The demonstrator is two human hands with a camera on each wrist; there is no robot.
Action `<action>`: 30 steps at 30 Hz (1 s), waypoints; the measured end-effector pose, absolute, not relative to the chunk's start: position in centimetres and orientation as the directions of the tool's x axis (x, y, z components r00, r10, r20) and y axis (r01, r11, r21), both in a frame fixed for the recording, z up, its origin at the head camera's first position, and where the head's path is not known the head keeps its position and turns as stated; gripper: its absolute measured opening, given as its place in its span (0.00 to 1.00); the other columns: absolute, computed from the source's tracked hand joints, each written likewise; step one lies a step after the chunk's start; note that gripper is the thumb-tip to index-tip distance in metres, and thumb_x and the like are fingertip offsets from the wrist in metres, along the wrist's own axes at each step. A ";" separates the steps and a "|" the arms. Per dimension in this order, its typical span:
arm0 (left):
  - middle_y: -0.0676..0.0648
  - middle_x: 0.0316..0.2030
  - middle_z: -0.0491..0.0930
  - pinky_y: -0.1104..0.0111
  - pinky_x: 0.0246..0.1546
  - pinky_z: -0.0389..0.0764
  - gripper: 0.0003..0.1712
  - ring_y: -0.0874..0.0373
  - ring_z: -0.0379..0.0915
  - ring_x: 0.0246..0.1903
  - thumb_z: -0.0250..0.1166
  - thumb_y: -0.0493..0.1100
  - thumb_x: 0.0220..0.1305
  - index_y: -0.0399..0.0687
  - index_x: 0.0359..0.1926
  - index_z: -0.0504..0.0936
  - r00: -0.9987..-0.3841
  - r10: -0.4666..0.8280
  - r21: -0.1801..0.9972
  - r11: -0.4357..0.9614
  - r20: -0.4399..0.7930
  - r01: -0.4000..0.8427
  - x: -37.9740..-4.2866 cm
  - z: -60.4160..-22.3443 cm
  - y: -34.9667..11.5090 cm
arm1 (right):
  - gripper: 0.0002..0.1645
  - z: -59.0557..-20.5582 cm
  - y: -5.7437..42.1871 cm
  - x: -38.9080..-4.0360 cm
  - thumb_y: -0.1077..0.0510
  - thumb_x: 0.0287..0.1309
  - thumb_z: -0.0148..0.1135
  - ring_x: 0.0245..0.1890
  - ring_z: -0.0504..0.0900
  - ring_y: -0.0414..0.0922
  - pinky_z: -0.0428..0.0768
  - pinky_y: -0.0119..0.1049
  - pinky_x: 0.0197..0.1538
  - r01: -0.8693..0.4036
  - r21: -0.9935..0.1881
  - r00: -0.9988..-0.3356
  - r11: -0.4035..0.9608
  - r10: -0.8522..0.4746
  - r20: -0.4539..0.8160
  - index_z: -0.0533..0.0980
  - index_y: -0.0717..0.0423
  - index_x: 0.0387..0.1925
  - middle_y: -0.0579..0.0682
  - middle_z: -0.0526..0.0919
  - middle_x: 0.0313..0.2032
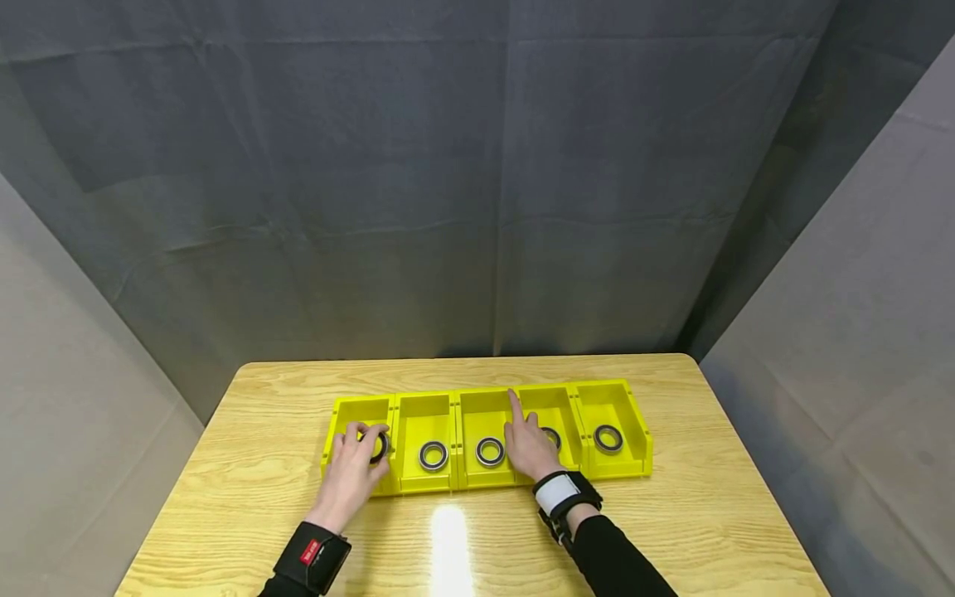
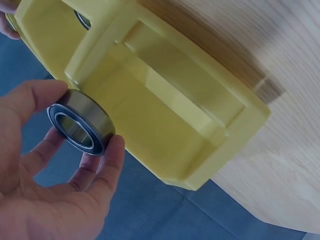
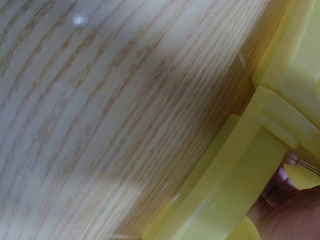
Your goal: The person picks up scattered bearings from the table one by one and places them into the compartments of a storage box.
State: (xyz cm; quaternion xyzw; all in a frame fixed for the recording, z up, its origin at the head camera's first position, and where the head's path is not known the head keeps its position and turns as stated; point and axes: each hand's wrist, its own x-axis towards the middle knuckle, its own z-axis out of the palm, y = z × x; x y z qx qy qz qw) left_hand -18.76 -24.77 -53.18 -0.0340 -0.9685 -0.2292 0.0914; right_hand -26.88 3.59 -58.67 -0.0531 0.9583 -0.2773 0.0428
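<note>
My left hand point(image 1: 347, 477) pinches a ball bearing point(image 2: 102, 115) between thumb and fingertips, tilted, at the leftmost compartment of a row of yellow bins point(image 1: 363, 409). That compartment shows no other bearing in the left wrist view. My right hand point(image 1: 531, 448) lies over the divider between the third and fourth compartments, its index finger stretched toward the back wall. Beneath and beside it, a bearing point(image 1: 557, 440) in the fourth compartment is partly covered. In the right wrist view the fingers point(image 3: 280, 192) are largely hidden behind a yellow wall.
Single bearings lie flat in the second point(image 1: 423, 456), third point(image 1: 479, 452) and rightmost point(image 1: 598, 439) compartments. The bins stand on a light wooden table point(image 1: 261, 464). Grey cloth point(image 1: 373, 207) hangs behind it, and pale panels point(image 1: 858, 332) flank both sides.
</note>
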 end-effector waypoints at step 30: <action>0.33 0.54 0.70 0.63 0.24 0.76 0.27 0.34 0.66 0.51 0.68 0.37 0.63 0.43 0.63 0.76 -0.993 -0.013 0.457 0.888 0.119 0.044 -20.9 -53.8 -26.1 | 0.37 -58.6 3.6 -26.8 0.53 0.76 0.47 0.14 0.68 0.47 0.65 0.36 0.18 -0.071 -0.535 -0.991 0.842 -0.120 -0.057 0.47 0.44 0.80 0.70 0.74 0.48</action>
